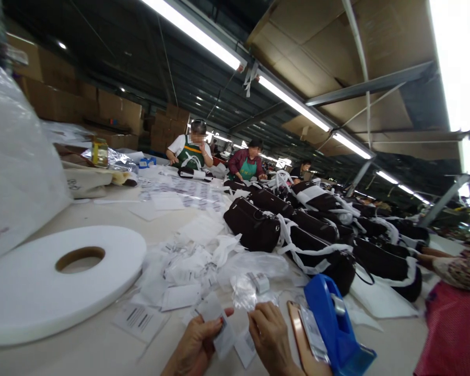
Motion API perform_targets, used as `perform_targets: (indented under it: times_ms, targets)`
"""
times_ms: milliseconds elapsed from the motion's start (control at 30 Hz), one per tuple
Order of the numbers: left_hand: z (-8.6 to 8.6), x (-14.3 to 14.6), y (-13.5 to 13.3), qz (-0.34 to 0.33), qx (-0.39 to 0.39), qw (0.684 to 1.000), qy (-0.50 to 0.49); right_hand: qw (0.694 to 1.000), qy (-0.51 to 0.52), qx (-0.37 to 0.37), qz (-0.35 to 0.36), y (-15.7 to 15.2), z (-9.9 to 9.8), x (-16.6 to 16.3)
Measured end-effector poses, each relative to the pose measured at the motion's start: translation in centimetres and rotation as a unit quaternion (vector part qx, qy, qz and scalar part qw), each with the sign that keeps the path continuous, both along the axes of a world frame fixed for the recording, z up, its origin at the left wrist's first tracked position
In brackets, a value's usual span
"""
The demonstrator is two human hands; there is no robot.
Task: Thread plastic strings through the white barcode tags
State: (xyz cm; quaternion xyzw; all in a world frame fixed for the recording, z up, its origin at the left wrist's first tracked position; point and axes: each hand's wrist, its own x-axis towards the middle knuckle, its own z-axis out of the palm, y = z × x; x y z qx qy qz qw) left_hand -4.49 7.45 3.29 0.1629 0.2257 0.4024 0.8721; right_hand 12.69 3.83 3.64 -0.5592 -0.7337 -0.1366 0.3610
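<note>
My left hand (198, 339) is closed on a small white card (216, 322) with faint print, pinched between thumb and fingers. Close beside it, my right hand (270, 334) has its fingers curled together; whatever they may hold is hidden. A white printed tag (245, 349) lies between the two hands. Just beyond them sit a clear roll of tape (244, 292) and a pile of small tags and clear plastic (188, 263). To the right of my right hand lie a phone (297, 326) and a blue tape dispenser (331, 318).
A big white roll (113, 250) lies flat at left, below a large plastic bag (15, 156). Dark brown handbags (253, 222) with white-wrapped straps are heaped at right. Several people work across the table, and a person's patterned sleeve (462, 271) shows at right.
</note>
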Motion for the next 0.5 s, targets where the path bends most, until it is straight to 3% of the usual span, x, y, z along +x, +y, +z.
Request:
perform_targets:
  times_ms: [267, 400, 500]
  targets:
    - [0.0, 0.3, -0.1, 0.005, -0.014, 1.0, -0.012, 0.997, -0.042, 0.014, 0.058, -0.1, -1.8, -0.8]
    - [-0.4, 0.5, 0.0, 0.009, -0.009, 1.0, -0.021, 0.997, -0.011, 0.02, 0.075, -0.3, -3.5, -1.4]
    - [-0.4, 0.5, -0.1, 0.005, -0.016, 1.0, -0.016, 0.996, 0.049, -0.006, 0.068, -0.7, -3.6, -1.8]
